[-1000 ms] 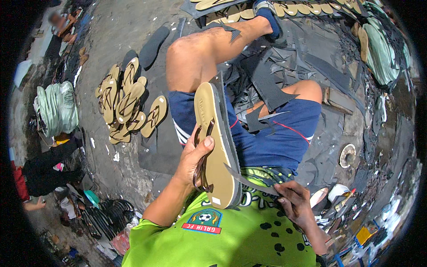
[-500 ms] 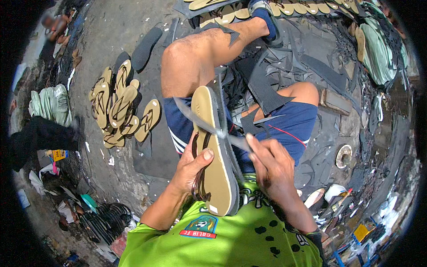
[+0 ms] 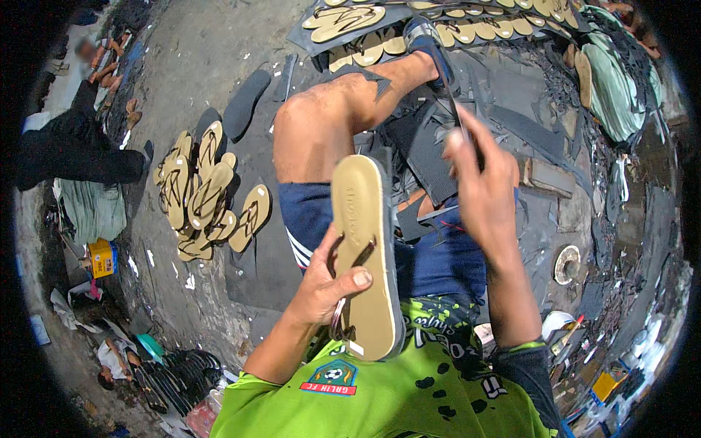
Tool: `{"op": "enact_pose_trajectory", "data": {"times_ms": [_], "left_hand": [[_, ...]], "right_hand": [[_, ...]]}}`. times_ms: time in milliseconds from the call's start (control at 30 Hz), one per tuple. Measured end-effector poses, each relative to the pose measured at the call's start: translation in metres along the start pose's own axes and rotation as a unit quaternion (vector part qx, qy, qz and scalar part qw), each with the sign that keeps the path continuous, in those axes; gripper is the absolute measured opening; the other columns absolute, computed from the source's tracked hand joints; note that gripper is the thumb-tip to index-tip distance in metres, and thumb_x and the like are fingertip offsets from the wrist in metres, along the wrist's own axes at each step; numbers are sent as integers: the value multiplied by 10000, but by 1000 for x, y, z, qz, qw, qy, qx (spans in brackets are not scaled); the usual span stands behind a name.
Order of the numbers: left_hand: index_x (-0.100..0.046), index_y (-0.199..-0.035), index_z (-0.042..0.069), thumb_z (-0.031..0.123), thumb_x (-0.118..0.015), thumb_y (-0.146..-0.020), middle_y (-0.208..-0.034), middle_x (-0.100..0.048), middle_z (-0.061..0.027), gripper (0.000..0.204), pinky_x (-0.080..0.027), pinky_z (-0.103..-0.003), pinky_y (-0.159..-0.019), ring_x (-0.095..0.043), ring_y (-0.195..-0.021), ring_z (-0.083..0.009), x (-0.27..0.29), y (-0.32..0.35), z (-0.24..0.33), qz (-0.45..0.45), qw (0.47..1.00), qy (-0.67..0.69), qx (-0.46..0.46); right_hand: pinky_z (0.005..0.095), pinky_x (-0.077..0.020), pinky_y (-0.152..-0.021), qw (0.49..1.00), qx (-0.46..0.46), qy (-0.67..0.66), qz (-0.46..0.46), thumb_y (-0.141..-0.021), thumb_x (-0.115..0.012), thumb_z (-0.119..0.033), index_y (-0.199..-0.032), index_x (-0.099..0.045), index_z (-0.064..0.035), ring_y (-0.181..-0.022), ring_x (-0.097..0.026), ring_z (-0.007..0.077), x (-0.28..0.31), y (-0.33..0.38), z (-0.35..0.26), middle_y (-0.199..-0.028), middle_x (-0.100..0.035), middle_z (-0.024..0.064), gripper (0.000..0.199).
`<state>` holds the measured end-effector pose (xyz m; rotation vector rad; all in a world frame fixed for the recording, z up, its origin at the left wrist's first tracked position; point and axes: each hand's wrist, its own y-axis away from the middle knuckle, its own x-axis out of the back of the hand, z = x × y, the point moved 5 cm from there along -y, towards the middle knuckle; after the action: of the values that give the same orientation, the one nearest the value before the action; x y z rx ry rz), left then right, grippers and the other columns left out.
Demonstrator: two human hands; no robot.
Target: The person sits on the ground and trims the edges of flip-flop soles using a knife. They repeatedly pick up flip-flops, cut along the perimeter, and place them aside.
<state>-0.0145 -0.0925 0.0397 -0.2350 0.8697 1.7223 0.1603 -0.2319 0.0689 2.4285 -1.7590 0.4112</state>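
Head view: my left hand [image 3: 325,288] has its fingers grasping a tan sandal [image 3: 365,255], thumb laid across the footbed and the other fingers wrapped under the dark sole. The sandal stands lengthwise over my lap, heel end near my green shirt [image 3: 380,394], toe end up beside my bare knee [image 3: 314,131]. Its brown strap [image 3: 350,259] crosses the footbed just under my thumb.

My right hand [image 3: 478,182] is raised above my blue shorts [image 3: 438,263], its fingers clenched on a thin dark strap piece [image 3: 447,91] that runs up toward my foot; what kind of piece it is I cannot tell. This hand is apart from the sandal.

On the floor [image 3: 190,66] to my left lies a heap of finished tan sandals [image 3: 201,193], with one dark sole [image 3: 244,102] beyond it. A row of tan sandals [image 3: 467,29] lies along the far edge of the floor past my foot. Dark rubber scraps [image 3: 540,124] cover the floor at my right.
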Motion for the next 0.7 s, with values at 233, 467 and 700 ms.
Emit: {"op": "enact_pose_trajectory", "data": {"times_ms": [233,467,700], "left_hand": [[-303,-1382,10,86,-750,-773,-1277,-510,-133,759,-424,-364,-1005,-518,-1162,-195,-19,-11,8,19,966,-233,-110],[-459,-1172,15,267,-618,-918,-1071,-609,-103,391,-515,-309,-840,-625,-954,-165,-13,-21,37,51,990,-58,-121],[-588,-1002,96,506,-492,-941,-802,-607,-54,426,-512,-282,-594,-596,-668,-147,17,-30,21,75,997,-25,-8]], "right_hand": [[290,-448,-559,987,-73,-120,-83,-807,-746,-133,-891,-618,39,-658,-571,124,-24,62,-7,-730,-592,102,230],[347,-455,-583,985,51,-66,-150,-818,-735,-175,-958,-639,12,-643,-585,241,-31,80,-22,-776,-601,131,252],[374,-496,-674,974,170,95,-119,-794,-692,-89,-1225,-592,-79,-738,-607,267,-17,102,15,-934,-610,122,443]]}}
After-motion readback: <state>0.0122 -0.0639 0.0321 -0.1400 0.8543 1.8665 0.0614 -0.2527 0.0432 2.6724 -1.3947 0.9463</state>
